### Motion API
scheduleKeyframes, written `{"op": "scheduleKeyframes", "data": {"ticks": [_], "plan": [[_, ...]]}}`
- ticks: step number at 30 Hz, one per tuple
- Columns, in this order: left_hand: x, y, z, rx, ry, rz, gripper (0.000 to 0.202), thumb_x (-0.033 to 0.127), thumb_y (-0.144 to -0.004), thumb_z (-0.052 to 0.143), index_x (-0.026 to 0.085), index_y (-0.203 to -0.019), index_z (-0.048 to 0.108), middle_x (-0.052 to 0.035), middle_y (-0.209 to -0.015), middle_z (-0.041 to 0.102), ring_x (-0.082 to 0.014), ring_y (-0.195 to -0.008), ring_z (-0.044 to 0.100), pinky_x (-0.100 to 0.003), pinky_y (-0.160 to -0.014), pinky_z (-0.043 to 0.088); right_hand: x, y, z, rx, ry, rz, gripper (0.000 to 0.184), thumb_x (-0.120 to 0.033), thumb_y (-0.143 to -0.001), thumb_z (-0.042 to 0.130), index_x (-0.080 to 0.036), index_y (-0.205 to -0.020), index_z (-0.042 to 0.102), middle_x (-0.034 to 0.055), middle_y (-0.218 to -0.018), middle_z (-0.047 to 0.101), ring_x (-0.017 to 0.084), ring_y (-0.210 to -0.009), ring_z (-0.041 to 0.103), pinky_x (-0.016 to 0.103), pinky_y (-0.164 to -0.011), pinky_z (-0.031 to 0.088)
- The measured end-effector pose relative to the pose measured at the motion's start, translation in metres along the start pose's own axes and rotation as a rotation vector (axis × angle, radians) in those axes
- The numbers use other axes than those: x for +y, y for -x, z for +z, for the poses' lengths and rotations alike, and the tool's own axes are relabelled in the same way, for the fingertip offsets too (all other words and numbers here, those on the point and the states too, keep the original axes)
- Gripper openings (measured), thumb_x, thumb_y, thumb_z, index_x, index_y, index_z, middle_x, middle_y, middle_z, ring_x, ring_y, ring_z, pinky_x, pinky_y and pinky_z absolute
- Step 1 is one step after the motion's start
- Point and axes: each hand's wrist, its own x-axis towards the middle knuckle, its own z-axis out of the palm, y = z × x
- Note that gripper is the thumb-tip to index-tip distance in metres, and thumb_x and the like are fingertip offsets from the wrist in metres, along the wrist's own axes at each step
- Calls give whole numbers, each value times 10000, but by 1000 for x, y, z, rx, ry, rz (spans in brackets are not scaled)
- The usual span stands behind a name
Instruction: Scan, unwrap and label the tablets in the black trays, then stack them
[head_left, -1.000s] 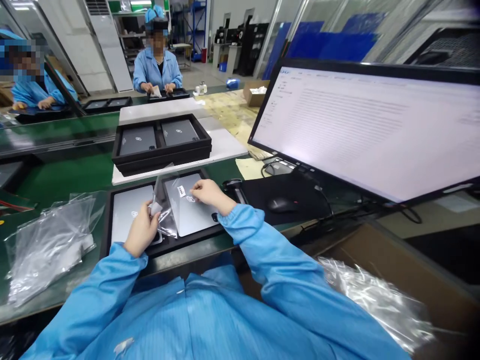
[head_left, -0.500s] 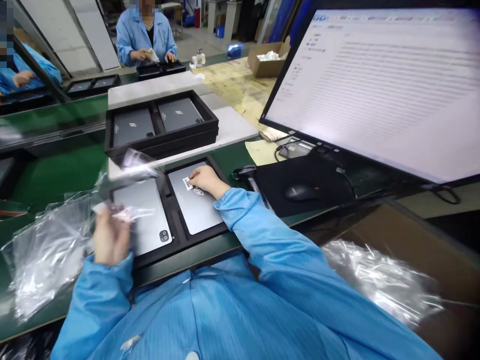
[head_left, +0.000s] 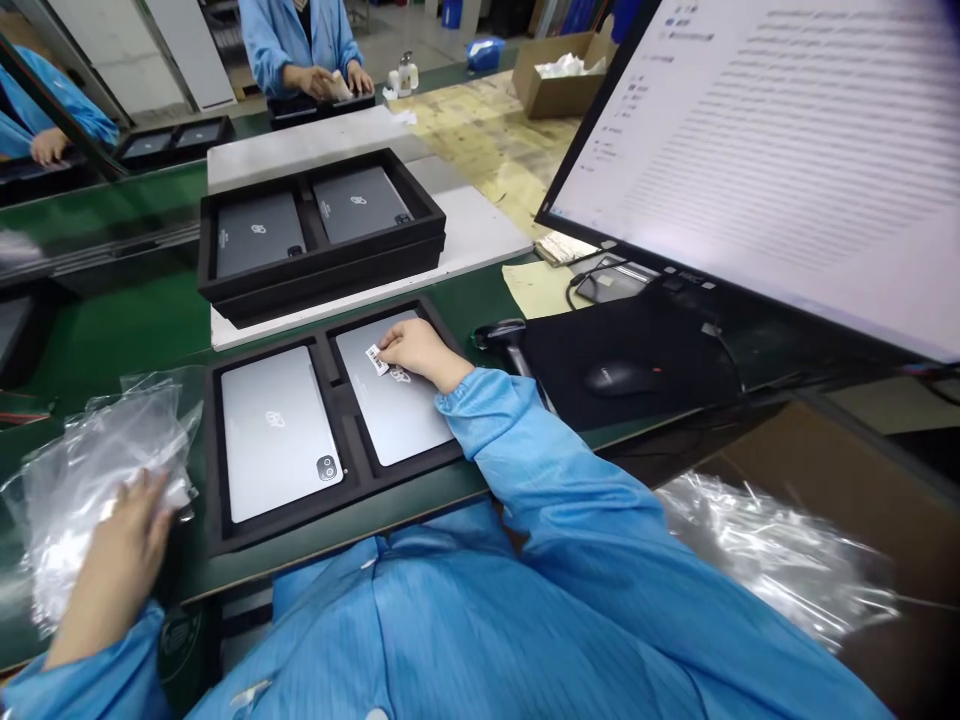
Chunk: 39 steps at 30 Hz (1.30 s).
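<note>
Pinched in my right hand (head_left: 417, 352) is a small white barcode label (head_left: 376, 359), just over the back of the right silver tablet (head_left: 397, 425). The left silver tablet (head_left: 281, 450), camera facing up, lies in the other compartment of the black tray (head_left: 346, 440). My left hand (head_left: 131, 530) rests with fingers spread on a pile of clear plastic bags (head_left: 105, 460) left of the tray.
Behind stand stacked black trays (head_left: 322, 255) with darker tablets. A barcode scanner (head_left: 506, 340), a mouse (head_left: 622, 378) and a monitor (head_left: 765, 170) are on the right. Below it, a cardboard box (head_left: 810, 470) holds clear plastic. Co-workers in blue sit across the line.
My left hand has moved left and down from above the left tablet, leaving the clear bag it carried on the pile. My right hand still pinches the label.
</note>
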Motion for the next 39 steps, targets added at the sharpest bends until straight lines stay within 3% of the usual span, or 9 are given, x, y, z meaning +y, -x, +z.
{"op": "scheduleKeyframes", "data": {"ticks": [5,8,10,13,15,17,24,33,39], "plan": [[26,-7,20,14,-142,-146,425,418,-921,440,250,-1223,687,-104,-1515,524,-458,-1475,342,-819,-1124,170,-4,4,-4,70,-8,-107,135,-74,-686,751,-122,-811,743,25,-707,716,156,-669,682,236,-666,516],[88,-10,28,109,-10,216,406,430,-962,441,208,-1156,721,-135,-1275,687,-393,-1341,523,-668,-1145,338,-5,2,-11,184,-4,-198,160,-80,-691,731,-124,-845,737,22,-739,718,160,-723,679,252,-724,512],[147,-12,46,-107,113,553,407,469,-987,449,216,-1105,745,-121,-1160,722,-335,-1199,620,-527,-1093,441,-2,-2,-20,266,-66,-234,182,-111,-707,727,-121,-888,735,25,-764,720,160,-744,675,260,-752,512],[231,-22,92,-698,136,961,389,460,-1019,436,252,-1141,741,-92,-1148,720,-268,-1123,645,-427,-1084,447,6,1,-39,400,-288,-200,226,-223,-747,738,-124,-948,710,31,-803,717,148,-734,659,253,-710,507],[269,-33,126,-804,126,1021,395,429,-1031,422,224,-1183,723,-113,-1180,696,-247,-1129,627,-390,-1084,450,14,13,-52,498,-448,-148,290,-321,-752,750,-133,-966,690,24,-793,701,125,-657,614,233,-607,474],[288,-45,152,-716,54,1011,379,384,-1037,422,203,-1230,694,-126,-1244,663,-248,-1176,590,-439,-1146,395,22,33,-63,554,-559,-121,364,-401,-712,774,-140,-949,681,0,-724,661,99,-558,532,222,-508,409],[292,-68,180,-423,-161,1105,328,421,-1043,444,241,-1199,669,-88,-1245,643,-311,-1224,483,-764,-1174,74,33,72,-56,561,-741,-143,455,-467,-562,810,-162,-869,668,-20,-652,617,85,-494,454,228,-455,339],[292,-67,188,-325,-158,1166,276,381,-1031,481,194,-1002,682,-82,-1050,671,-278,-1161,518,-716,-1199,54,37,61,-40,715,-729,-219,425,-460,-628,775,-179,-912,633,4,-711,650,128,-572,569,253,-522,457],[294,-74,169,-289,-11,1125,310,383,-1020,433,191,-957,667,-91,-1043,685,-280,-1092,532,-648,-1158,195,34,61,-44,751,-644,-168,412,-442,-737,755,-161,-1004,615,-9,-713,654,132,-595,599,256,-564,499]]}}
